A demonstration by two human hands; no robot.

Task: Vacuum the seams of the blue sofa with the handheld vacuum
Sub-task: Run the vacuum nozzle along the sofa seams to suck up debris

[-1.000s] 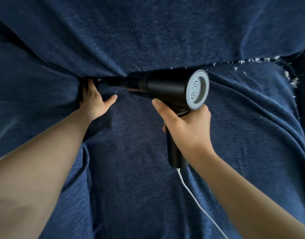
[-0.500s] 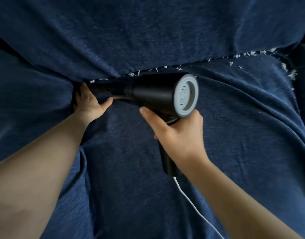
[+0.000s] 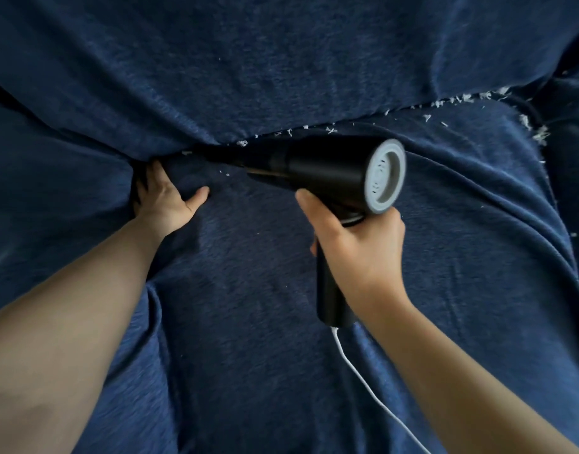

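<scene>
— Both hands busy? What are they doing?
— Right hand is wrapped round the grip of one black vacuum, centre right of the frame. Left hand lies flat on the seat at centre left, thumb spread, fingertips tucked into the seam.
— And the surface?
— One blue sofa fills the whole frame, its fabric creased; no room shows.
— Where does the vacuum point?
— Its nozzle runs left into the seam, just beside the left hand. One white cord trails toward the lower right. Many white scraps dot the seam at upper right.
</scene>
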